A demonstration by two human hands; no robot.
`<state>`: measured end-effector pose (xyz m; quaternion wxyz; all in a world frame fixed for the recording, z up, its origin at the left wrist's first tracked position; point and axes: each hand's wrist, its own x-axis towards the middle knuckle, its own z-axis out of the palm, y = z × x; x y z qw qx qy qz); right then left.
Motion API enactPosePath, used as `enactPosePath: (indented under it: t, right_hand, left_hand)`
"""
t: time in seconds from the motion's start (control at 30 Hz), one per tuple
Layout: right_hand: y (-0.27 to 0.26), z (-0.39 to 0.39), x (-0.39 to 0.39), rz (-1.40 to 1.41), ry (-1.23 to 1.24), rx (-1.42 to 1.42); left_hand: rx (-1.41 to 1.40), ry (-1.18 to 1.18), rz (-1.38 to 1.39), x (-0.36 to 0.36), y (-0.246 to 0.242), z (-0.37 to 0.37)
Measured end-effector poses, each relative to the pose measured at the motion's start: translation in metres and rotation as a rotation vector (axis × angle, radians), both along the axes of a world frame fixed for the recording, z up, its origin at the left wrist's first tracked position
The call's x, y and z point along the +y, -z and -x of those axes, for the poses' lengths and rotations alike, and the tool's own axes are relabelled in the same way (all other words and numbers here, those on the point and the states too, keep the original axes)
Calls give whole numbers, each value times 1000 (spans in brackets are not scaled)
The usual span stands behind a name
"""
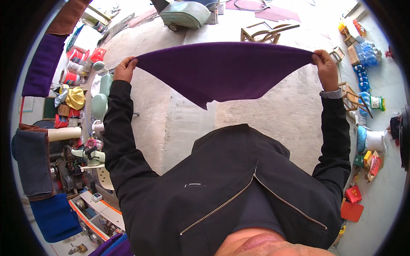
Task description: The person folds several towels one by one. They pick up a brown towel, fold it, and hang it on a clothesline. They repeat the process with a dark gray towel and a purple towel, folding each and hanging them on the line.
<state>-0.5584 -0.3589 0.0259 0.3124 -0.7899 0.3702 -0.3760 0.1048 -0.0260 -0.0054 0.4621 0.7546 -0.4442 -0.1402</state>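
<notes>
A dark purple cloth (pixel 221 72) is stretched wide in front of me, its upper edge taut and its lower part hanging down to an uneven point. My left hand (pixel 126 68) pinches one upper corner between thumb and fingers. At the opposite upper corner, my right hand (pixel 325 68) grips the cloth the same way. Both arms, in black sleeves, are spread apart and extended forward. Below the cloth, the concrete floor shows between it and my black jacket.
Folded cloths hang at the left, among them a purple one (pixel 43 65), a grey one (pixel 33 161) and a blue one (pixel 56 217). A green scooter (pixel 185 14) and a wooden chair (pixel 261 33) stand ahead. Red buckets (pixel 71 77) line the left; packaged goods (pixel 368 53) line the right wall.
</notes>
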Motion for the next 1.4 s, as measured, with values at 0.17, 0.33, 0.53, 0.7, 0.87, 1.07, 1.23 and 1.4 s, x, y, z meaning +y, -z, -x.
enactPosePath:
  t: [0.17,0.33,0.53,0.7,0.87,1.07,1.23,1.4]
  right_hand:
    - [-6,17,8,-6,75,-3]
    - [-4,26,12,3,148,-100]
    - [5,28,14,-119,200,-171]
    - [11,29,23,-453,66,-433]
    - [13,38,20,-448,151,-472]
    - [10,51,14,-335,209,-323]
    - [7,32,27,-450,134,-356]
    - [8,-13,54,-678,63,-555]
  left_hand:
    - [-165,-9,-30,-18,-3,8]
    - [-972,-78,253,-39,-8,16]
    - [-327,-104,-68,-62,-12,39]
    - [-400,-119,-91,-82,-4,62]
    - [-474,-135,-48,-86,5,63]
    - [-508,-102,-165,-81,4,62]
    - [-335,34,-67,-90,-2,99]
    - [109,171,6,-110,-2,159]
